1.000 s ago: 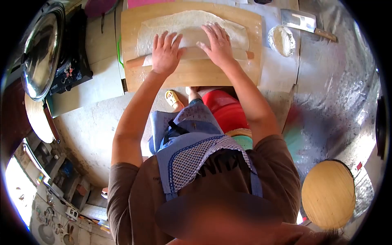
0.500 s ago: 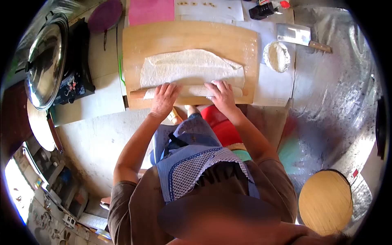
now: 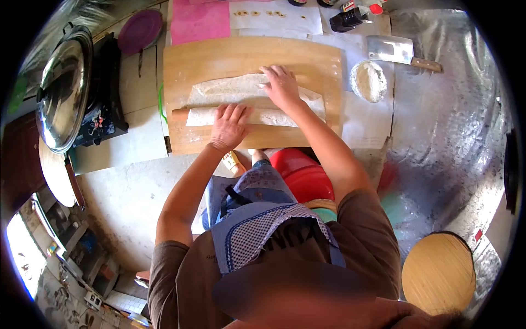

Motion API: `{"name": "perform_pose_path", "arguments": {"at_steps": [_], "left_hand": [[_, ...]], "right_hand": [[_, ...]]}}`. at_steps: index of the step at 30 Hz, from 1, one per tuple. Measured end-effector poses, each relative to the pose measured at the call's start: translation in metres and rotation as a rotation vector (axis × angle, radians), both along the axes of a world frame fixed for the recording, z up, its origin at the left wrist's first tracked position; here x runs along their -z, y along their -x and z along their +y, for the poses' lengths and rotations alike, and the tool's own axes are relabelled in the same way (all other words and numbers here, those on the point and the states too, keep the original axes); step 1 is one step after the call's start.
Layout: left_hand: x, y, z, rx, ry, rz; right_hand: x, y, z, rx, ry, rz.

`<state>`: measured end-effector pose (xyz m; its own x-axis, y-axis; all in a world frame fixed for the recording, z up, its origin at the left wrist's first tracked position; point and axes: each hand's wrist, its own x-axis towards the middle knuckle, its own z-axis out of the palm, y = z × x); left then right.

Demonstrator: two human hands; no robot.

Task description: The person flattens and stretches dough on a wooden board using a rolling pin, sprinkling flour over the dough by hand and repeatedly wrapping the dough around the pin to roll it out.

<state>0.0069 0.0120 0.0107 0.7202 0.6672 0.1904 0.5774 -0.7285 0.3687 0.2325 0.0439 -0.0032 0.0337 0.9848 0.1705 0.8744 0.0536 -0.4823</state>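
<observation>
A floured dough sheet (image 3: 216, 90) lies on the wooden board (image 3: 257, 53), its near edge wound around the rolling pin (image 3: 178, 115). The left hand (image 3: 230, 125) is draped over the wrapped pin, fingers slightly apart, not clenched; the right hand (image 3: 281, 88), loosely open with nothing gripped, rests at the sheet's far part. Even pressure from the middle outward should suit the rolling, keeping the pin square and the sheet free of creases. Rightward on the table (image 3: 364, 130) are a bowl of flour (image 3: 371, 82) and a cleaver (image 3: 390, 50)
</observation>
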Motion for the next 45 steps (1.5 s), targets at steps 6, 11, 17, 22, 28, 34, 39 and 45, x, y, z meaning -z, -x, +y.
{"name": "perform_pose_path", "arguments": {"at_steps": [6, 11, 17, 22, 28, 34, 39, 45], "left_hand": [[0.020, -0.006, 0.000, -0.026, -0.083, 0.078], [0.018, 0.006, -0.025, -0.025, -0.007, 0.096], [0.011, 0.012, -0.036, -0.019, 0.027, 0.120], [0.002, 0.010, -0.036, -0.037, 0.039, 0.143], [0.015, 0.019, -0.055, -0.065, 0.036, 0.043], [0.020, 0.030, -0.081, -0.073, 0.016, 0.076], [0.020, 0.035, -0.095, -0.086, 0.031, 0.085], [0.019, 0.036, -0.093, -0.093, 0.079, 0.068]], "right_hand": [[0.015, -0.005, 0.020, -0.180, 0.051, 0.046], [0.023, -0.029, 0.083, -0.097, 0.175, 0.231], [0.010, -0.033, 0.107, -0.172, 0.193, 0.047], [0.007, -0.013, 0.043, -0.291, -0.280, -0.019], [0.012, 0.006, -0.007, -0.469, -0.105, -0.195], [-0.014, -0.110, -0.038, 0.074, -0.236, 0.328], [-0.036, -0.246, -0.068, 0.584, 0.017, 0.237], [0.029, -0.309, -0.067, 0.422, 0.230, -0.158]]}}
